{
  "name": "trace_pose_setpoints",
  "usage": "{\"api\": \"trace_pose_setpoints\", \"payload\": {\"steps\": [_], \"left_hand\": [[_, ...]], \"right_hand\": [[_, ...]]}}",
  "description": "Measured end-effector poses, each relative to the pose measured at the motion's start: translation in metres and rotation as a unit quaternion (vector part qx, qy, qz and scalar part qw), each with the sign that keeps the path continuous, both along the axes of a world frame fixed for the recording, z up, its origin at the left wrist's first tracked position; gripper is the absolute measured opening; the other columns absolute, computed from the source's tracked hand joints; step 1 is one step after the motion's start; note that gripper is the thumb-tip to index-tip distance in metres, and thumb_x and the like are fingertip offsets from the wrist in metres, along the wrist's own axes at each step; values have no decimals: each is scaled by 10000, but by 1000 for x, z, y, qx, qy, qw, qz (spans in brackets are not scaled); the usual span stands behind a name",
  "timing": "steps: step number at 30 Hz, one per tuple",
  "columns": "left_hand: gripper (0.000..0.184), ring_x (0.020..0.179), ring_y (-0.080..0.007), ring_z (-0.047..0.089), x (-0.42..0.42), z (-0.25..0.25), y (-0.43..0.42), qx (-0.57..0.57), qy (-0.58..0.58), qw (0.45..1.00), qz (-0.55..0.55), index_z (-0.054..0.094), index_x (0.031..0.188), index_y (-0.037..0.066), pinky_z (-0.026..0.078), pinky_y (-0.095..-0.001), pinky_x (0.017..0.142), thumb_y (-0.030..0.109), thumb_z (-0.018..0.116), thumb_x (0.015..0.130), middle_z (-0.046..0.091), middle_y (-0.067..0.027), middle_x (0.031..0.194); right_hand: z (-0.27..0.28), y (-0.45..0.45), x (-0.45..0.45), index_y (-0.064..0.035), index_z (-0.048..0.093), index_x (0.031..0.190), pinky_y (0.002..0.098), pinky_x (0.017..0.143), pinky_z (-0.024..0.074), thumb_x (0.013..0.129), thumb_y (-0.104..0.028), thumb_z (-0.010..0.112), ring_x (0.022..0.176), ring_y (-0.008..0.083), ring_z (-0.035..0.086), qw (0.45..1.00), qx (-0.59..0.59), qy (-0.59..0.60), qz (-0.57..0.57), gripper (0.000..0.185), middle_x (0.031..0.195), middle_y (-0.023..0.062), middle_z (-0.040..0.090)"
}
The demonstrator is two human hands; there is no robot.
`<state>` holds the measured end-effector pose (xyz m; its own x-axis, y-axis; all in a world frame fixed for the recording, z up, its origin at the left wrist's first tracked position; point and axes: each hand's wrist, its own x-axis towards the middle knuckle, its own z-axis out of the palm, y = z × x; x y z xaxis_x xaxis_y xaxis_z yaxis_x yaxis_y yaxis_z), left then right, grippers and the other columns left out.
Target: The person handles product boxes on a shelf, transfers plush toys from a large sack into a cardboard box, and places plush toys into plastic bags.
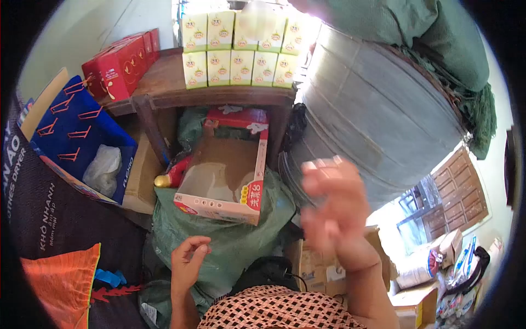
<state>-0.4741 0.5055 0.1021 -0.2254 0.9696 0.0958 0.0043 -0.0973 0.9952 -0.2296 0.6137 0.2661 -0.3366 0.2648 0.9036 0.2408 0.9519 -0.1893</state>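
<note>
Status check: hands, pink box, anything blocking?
Left hand empty, loosely curled. Right hand blurred, contents unclear. Pink box on green sack, untouched. Nothing visibly blocking it.

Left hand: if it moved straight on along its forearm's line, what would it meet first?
The left hand would probably meet the pink box at its near side, though depth is unclear; it might brush the green bag first.

We see our left hand (pixel 186 265), fingers loosely bent, above the green sack (pixel 233 244); our blurred right hand (pixel 337 208) is raised before a grey drum (pixel 378 104). A pink-edged box (pixel 224 167) lies toward the sack's far edge. Pale cartons (pixel 230 67) stand stacked along the wooden table's (pixel 164 74) right end.
</note>
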Motion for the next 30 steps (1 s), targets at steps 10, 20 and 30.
{"api": "trace_pose_setpoints", "payload": {"steps": [10,20,30], "left_hand": [[147,773,-111,578,13,14,14,-7,-6,990,142,620,989,-25,456,-245,711,45,564,872,620,-49,817],[297,930,-130,461,8,-29,15,-149,-30,968,200,451,1137,52,373,-290,811,188,554,894,447,-58,1021],[146,689,-96,544,12,-6,49,-38,7,983,179,617,955,-18,423,-235,648,97,545,899,587,-39,721]], "right_hand": [[43,361,-17,-138,379,1353,459,917,405,741,-357,670,1129,378,473,962,-55,22,-266,712,1233,259,452],[72,463,-7,-153,416,1291,432,860,451,643,-452,757,1000,373,557,961,-159,41,-225,791,1148,256,486],[22,347,23,-35,448,1196,394,952,375,632,-198,741,1111,337,443,952,-28,181,-245,656,1146,181,472]]}}
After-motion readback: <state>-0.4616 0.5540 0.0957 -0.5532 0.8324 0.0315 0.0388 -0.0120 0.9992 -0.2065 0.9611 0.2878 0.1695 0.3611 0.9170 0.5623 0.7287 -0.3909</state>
